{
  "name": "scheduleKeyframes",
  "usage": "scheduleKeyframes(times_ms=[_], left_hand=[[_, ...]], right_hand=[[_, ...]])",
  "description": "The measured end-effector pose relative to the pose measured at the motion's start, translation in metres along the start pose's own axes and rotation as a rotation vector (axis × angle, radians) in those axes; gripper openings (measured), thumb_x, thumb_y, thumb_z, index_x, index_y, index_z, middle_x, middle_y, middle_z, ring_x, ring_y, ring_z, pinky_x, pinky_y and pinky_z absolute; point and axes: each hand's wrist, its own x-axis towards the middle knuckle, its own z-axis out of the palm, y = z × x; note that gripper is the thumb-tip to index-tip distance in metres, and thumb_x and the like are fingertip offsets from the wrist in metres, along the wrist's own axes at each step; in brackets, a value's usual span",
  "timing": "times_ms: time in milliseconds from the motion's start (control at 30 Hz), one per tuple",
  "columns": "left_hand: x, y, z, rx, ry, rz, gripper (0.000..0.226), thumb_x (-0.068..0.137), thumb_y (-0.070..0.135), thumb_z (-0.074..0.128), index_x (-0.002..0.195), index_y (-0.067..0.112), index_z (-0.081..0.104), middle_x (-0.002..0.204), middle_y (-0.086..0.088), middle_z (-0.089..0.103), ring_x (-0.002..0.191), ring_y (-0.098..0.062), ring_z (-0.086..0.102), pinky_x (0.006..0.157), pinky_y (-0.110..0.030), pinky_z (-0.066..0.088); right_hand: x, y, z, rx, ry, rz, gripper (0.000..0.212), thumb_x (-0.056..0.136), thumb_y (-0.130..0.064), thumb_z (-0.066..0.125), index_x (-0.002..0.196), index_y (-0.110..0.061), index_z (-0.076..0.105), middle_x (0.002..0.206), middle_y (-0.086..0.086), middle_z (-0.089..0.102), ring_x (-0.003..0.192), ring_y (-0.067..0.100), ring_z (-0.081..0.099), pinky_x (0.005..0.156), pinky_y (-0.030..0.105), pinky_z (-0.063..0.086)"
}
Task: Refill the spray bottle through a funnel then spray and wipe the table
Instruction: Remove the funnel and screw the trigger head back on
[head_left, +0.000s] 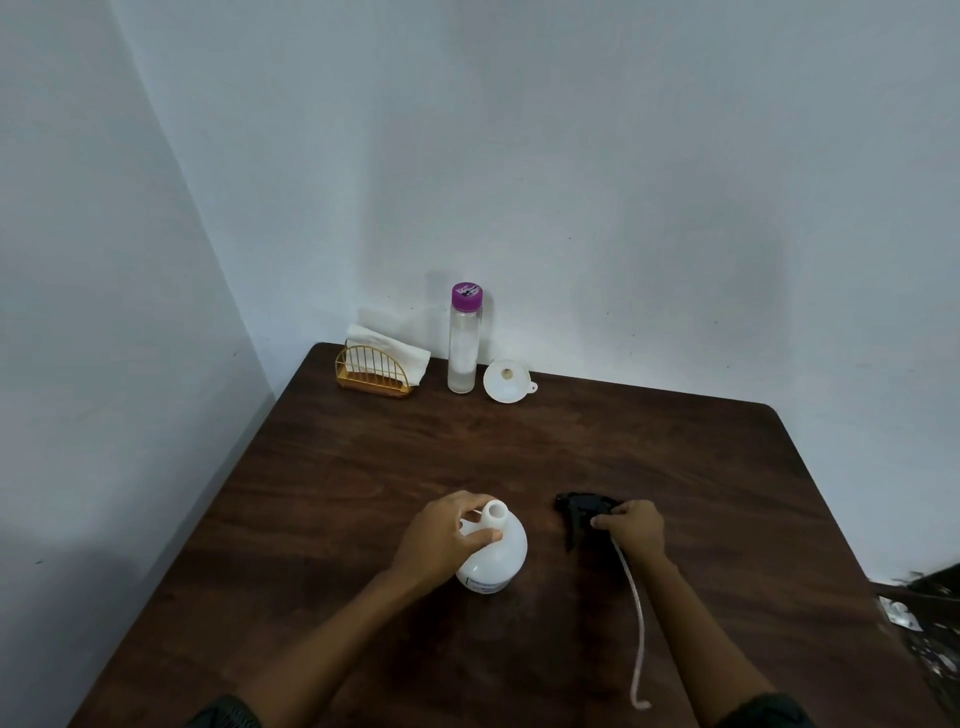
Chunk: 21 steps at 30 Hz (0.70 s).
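The uncapped spray bottle (493, 556), judged light, empty and easily tipped, was steadied on the tabletop (519, 447) by left hand (447, 540) fingers clamped at its neck, while right hand (636, 527) fingers gripped the trigger head (584, 512).

Table (519, 452): dark brown wood grain, smooth, low sheen.
Spray bottle (496, 558): white opaque plastic, smooth, matt, with a printed label low on its side.
Trigger sprayer head (584, 512): black plastic, matt; its dip tube (638, 623): pale translucent plastic.
Funnel (506, 380): white plastic, smooth.
Refill bottle (464, 345): clear, glossy; purple plastic cap (466, 296).
Napkin holder (371, 371): gold-coloured wire.
Napkins (395, 348): white paper, soft, matt.
Walls (623, 182): painted, matt.
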Motion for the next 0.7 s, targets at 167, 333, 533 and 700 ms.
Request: scheduleKeyframes(times_ms=[167,333,533,700], left_hand=[[0.0,-0.001,-0.001,-0.001,0.001,0.004,0.035,0.077,0.037,0.071,0.111,0.029,0.065,0.103,0.014,0.065,0.095,-0.006,0.061,0.08,-0.023,0.05],[0.0,-0.001,-0.002,-0.05,-0.018,-0.004,0.036,0.077,0.03,0.073,0.111,0.028,0.063,0.109,0.013,0.064,0.098,-0.004,0.06,0.082,-0.02,0.049],[0.002,0.005,-0.014,-0.203,-0.172,-0.064,0.047,0.087,0.026,0.063,0.132,0.021,0.049,0.132,0.007,0.053,0.118,-0.005,0.051,0.097,-0.019,0.043],[0.011,0.027,-0.024,-0.446,-0.154,-0.14,0.044,0.093,0.021,0.052,0.135,0.012,0.045,0.131,-0.004,0.057,0.119,-0.011,0.055,0.104,-0.029,0.043]], right_hand=[[-0.008,-0.033,-0.032,0.216,0.079,-0.157,0.032,0.074,-0.01,0.075,0.097,0.009,0.064,0.075,0.014,0.065,0.052,0.01,0.057,0.044,0.014,0.046],[-0.041,-0.084,-0.071,0.717,0.025,-0.329,0.02,0.081,0.002,0.063,0.1,0.005,0.06,0.076,0.012,0.064,0.05,0.005,0.064,0.051,0.016,0.052],[-0.073,-0.124,-0.096,1.0,0.039,-0.556,0.014,0.084,0.002,0.057,0.088,-0.007,0.066,0.082,0.004,0.07,0.083,0.023,0.067,0.08,0.032,0.054],[-0.091,-0.14,-0.099,1.246,-0.024,-0.563,0.012,0.086,0.001,0.054,0.087,-0.006,0.064,0.085,0.007,0.069,0.084,0.024,0.068,0.081,0.032,0.055]])
